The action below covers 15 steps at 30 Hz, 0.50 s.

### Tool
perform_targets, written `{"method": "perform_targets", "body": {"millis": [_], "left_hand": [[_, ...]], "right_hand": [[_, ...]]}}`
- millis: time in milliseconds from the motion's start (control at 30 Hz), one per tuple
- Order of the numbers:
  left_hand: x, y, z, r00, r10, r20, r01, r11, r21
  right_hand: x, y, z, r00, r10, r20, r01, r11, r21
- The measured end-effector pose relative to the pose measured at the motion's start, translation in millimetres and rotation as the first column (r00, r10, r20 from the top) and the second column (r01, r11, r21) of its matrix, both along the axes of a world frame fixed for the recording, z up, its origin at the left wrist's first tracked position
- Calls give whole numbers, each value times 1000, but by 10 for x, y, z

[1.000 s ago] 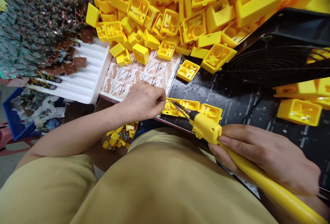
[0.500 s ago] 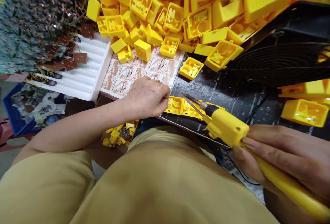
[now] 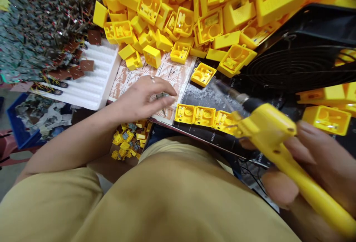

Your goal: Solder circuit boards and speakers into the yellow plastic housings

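My right hand (image 3: pixel 311 160) is wrapped round the handle of a yellow soldering iron (image 3: pixel 267 127), whose metal tip is smeared by motion and points up and left. A thin rod runs beside that tip. Below it, a short row of yellow plastic housings (image 3: pixel 205 117) lies along the bench's near edge, their open insides facing up; the iron partly covers the right-hand one. Just left of the row, my left hand (image 3: pixel 147 97) hovers over a printed sheet (image 3: pixel 167 73), thumb and forefinger apart. Something small and greyish shows in the gap between them, too unclear to name.
Yellow housings (image 3: pixel 180 21) are heaped at the back, with one single housing (image 3: pixel 203 75) in front. A black fan (image 3: pixel 300 56) stands right. Circuit boards (image 3: pixel 47 30) pile up on a white foam tray (image 3: pixel 97 82) at left. Below sits a blue bin (image 3: pixel 20 123).
My left hand has drawn back left from the row of housings, and its fingers have opened. The soldering iron has swung right and lifted, uncovering more of the row.
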<state>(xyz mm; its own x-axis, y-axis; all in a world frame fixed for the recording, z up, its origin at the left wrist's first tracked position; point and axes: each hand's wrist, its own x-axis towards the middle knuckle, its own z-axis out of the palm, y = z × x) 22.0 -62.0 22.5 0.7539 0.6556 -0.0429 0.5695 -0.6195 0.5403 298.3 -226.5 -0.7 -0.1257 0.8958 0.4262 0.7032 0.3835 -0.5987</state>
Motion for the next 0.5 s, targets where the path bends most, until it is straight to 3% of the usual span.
{"method": "perform_targets", "body": {"millis": [100,200,367,500], "left_hand": [[-240,25,37,988,84,127,-85,996,-3],[-329,-54,-89,995,49,83,-51,999,18],[-80,-206,-388,986,153,64,-162,971,175],[44,-222,-435,976,184,115,-195,977,92]], "right_hand": [[-18,69,-72,995,82,50,-83,996,24],[-113,218,-157,984,63,164,-77,994,81],[-463,495,-344,981,111,162,-130,985,111],[-697,620,-446,959,115,258,-151,981,122]]}}
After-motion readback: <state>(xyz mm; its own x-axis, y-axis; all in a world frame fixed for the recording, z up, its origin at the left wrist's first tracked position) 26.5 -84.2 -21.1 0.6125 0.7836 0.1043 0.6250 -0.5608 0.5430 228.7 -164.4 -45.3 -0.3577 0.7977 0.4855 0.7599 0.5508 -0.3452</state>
